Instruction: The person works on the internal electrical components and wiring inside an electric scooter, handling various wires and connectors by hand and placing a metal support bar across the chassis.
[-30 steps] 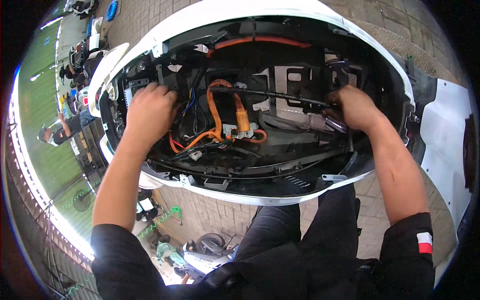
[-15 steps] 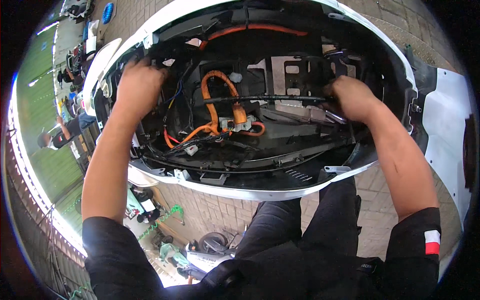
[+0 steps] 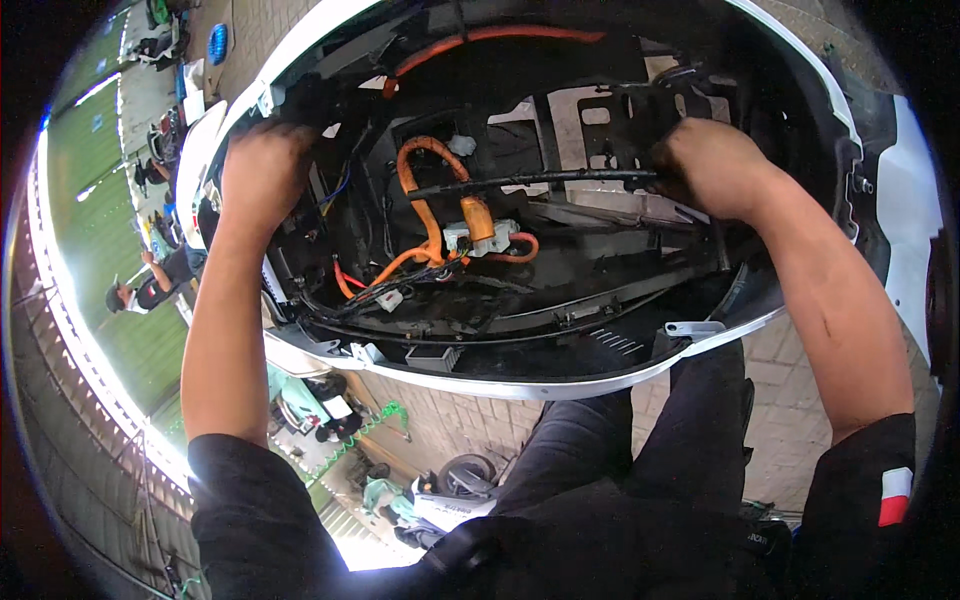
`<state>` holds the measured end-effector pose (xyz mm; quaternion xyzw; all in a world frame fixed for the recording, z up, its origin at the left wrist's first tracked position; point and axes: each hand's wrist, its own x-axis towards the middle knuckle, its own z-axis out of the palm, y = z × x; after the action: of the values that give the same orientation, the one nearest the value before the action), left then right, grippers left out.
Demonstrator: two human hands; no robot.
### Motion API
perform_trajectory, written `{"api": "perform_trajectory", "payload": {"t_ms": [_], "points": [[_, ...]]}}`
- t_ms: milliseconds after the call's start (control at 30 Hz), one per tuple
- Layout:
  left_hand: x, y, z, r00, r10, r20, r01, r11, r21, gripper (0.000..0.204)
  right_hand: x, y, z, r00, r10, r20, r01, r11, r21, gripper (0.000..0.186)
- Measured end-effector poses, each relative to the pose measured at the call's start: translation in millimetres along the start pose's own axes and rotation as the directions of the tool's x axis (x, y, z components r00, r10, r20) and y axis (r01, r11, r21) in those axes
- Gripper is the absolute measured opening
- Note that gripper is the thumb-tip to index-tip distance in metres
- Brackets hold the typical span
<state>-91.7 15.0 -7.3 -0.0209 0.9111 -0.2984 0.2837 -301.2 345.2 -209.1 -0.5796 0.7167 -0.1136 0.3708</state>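
Note:
My right hand (image 3: 722, 168) is closed around the right end of a black sheathed cable (image 3: 545, 179), which stretches across a dark cavity inside a white vehicle body (image 3: 500, 388). At the cavity's left end my left hand (image 3: 263, 180) reaches in with curled fingers; whatever they grip is hidden. Between the hands, a thick orange cable (image 3: 432, 230) loops up and down, joined to an orange sleeve (image 3: 479, 218) by a pale connector block (image 3: 508, 238). Thin blue and yellow wires (image 3: 337, 193) run beside my left hand. A white plug (image 3: 389, 299) lies lower down.
Black metal frame rails (image 3: 575, 318) cross the cavity floor. An orange tube (image 3: 500, 40) curves along the far wall. A white panel (image 3: 908, 225) stands at the right. Leftward are another person (image 3: 165, 282) and a green coiled hose (image 3: 345, 452); a parked scooter (image 3: 450, 505) is below.
The view has shifted, so the body sits slightly tilted and further right. My right hand still grips the black cable. My left hand stays at the left end, its fingers slightly turned.

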Motion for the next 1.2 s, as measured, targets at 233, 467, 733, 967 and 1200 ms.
{"api": "perform_trajectory", "payload": {"t_ms": [233, 467, 733, 967, 1200], "points": [[8, 1, -23, 0.938, -0.053, 0.343, 0.100, 0.988, -0.119, 0.024, -5, -2, 1, 0.998, 0.029, -0.055, -0.030, 1.000, -0.009, 0.019], [-1, 13, -25, 0.927, 0.098, 0.363, -0.065, 0.993, -0.102, 0.038, -7, -4, -9, 1.000, 0.013, -0.012, -0.013, 1.000, -0.009, 0.020], [14, 17, -14, 0.818, 0.056, 0.573, -0.036, 0.998, -0.046, 0.046, -7, -7, -14, 0.999, 0.035, -0.026, -0.035, 0.999, -0.020, 0.018], [23, 25, 3, 0.751, 0.066, 0.657, -0.080, 0.997, -0.009, 0.033, -6, -4, -11, 0.999, 0.032, -0.036, -0.032, 1.000, 0.000, 0.018], [14, 19, 13, 0.806, 0.111, 0.581, -0.158, 0.987, 0.031, 0.028, -5, -1, -8, 0.999, -0.006, -0.054, 0.008, 0.999, 0.047, 0.021]]}}
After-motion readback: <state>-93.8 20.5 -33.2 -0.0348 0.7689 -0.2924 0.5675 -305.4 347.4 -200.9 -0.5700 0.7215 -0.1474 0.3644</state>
